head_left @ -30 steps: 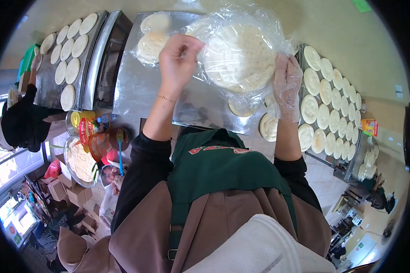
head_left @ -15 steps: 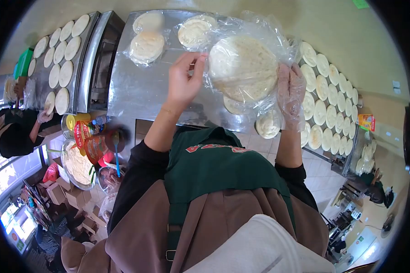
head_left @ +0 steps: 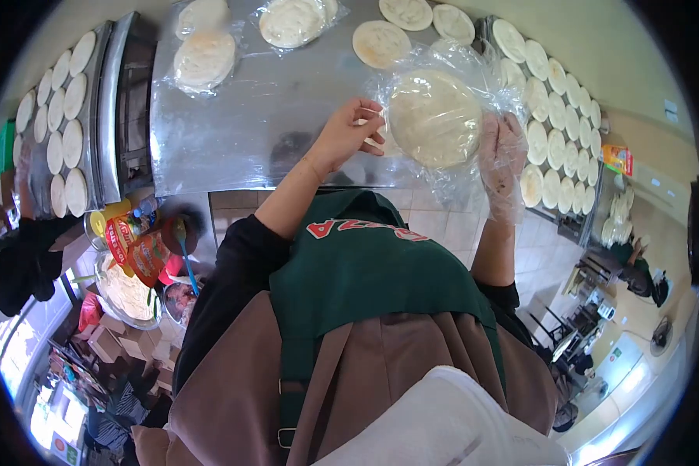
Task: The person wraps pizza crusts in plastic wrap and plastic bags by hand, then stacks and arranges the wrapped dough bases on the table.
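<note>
The flat bread in its clear bag is held over the counter — right hand gripping the bag's edge, left hand, pinched a moment ago, now loosely parted beside it — with a bowl of pale mix off left.

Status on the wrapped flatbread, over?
Left hand: bare, near plastic wrap, contact unclear. Right hand: gloved, holding wrap's right edge. Flatbread: wrapped, between hands. Nothing visibly blocking.

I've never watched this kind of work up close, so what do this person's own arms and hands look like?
The left hand is ungloved, with a thin bracelet at the wrist. The right hand wears a loose, see-through glove reaching past the wrist. Both arms have black sleeves.
</note>
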